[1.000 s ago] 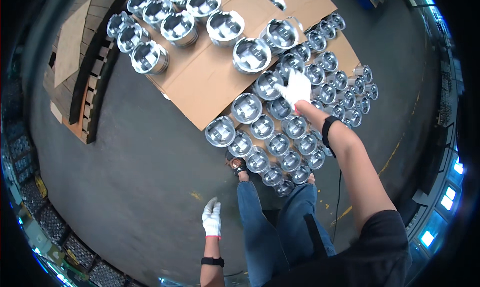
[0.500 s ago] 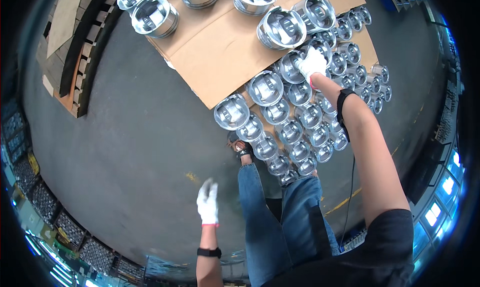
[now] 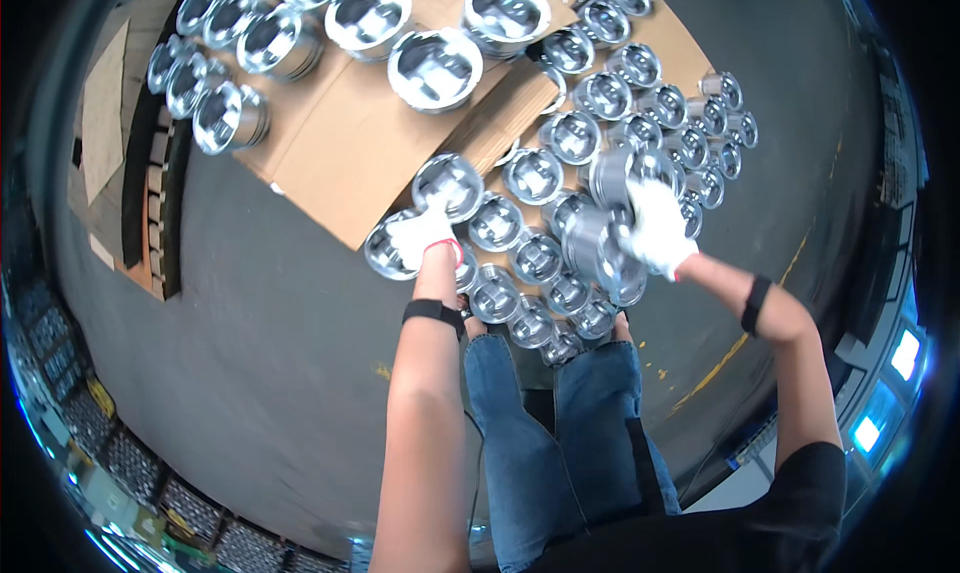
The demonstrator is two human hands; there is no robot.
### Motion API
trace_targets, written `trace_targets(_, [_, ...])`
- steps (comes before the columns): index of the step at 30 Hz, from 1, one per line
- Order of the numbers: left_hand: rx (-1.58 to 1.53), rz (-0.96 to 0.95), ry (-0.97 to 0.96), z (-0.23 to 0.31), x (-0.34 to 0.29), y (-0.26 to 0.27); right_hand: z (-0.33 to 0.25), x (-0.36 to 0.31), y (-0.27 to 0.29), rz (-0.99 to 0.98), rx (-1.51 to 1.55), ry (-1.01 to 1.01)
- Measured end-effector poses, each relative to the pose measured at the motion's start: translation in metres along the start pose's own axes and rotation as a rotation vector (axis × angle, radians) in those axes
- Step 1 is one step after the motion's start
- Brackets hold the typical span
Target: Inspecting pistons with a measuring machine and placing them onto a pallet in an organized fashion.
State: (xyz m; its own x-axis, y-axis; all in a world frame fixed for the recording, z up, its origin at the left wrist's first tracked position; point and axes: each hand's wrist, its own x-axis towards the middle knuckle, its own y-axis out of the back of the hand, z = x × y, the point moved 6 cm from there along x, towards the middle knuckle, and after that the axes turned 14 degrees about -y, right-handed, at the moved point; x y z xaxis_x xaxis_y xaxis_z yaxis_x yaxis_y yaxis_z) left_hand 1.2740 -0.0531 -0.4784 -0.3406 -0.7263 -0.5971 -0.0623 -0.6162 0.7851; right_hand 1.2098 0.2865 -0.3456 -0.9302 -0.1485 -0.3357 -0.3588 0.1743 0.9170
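Shiny metal engine pistons stand in rows on brown cardboard in front of me. My right hand point(image 3: 660, 228), in a white glove, is closed on two pistons, blurred by motion; the nearer piston point(image 3: 602, 253) is tilted above the lower rows. My left hand point(image 3: 422, 237), also gloved, reaches between two pistons at the left end of the stack: an upper piston point(image 3: 448, 186) and a piston at the corner point(image 3: 388, 248). Its fingers are partly hidden and seem to grip them.
Upper cardboard sheet point(image 3: 340, 143) carries several more pistons point(image 3: 435, 70) at its far side. Smaller-looking pistons point(image 3: 690, 148) fill the lower layer to the right. A wooden pallet point(image 3: 155, 203) lies at far left. My legs point(image 3: 520, 413) stand close to the near pistons.
My right hand has pulled two pistons from the upper row toward me. My left hand has come up from beside my leg to the pistons at the left. The view has shifted.
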Motion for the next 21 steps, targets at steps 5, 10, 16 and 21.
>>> trace_targets(5, [0.008, 0.104, 0.014, 0.03, -0.022, 0.002, 0.068, -0.127, 0.006, -0.063, -0.063, -0.099])
trace_targets(10, [-0.249, 0.088, -0.065, 0.013, -0.006, -0.023, 0.15, -0.238, -0.022, -0.472, -0.231, -0.48])
trace_targets(16, [-0.697, 0.086, -0.083, -0.013, 0.012, -0.04, 0.223, -0.324, -0.019, -0.607, -0.19, -0.816])
trace_targets(21, [-0.777, -0.04, -0.404, -0.072, -0.016, 0.04, 0.248, -0.326, 0.013, -0.625, 0.022, -0.843])
